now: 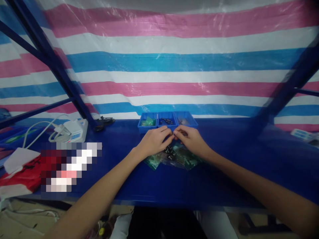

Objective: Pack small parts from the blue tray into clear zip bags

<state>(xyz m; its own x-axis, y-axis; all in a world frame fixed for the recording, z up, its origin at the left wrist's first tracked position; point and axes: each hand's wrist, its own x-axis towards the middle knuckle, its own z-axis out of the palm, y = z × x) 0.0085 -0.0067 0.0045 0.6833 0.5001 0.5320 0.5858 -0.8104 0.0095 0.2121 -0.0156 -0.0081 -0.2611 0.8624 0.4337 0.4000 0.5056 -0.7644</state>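
Note:
My left hand (157, 141) and my right hand (188, 137) meet fingertip to fingertip over the middle of the blue table. Both are closed in a pinch; whatever sits between the fingers is too small to make out. Below them lie clear and greenish plastic bags (183, 156), with a cluster of small dark parts (170, 152) among them. Just beyond my hands stand three blue bins (140, 125) side by side. The left one holds a green bag (149, 121), the middle one small dark pieces (166, 121), the right one something pale and clear (183, 121).
A white power strip (81, 130) with a plug and cables lies at the left, near a dark coiled cable (104, 120). A red and white bag (27, 172) rests at the left front, beside a pixelated patch. Blue frame posts (66, 84) rise before a striped sheet (174, 63).

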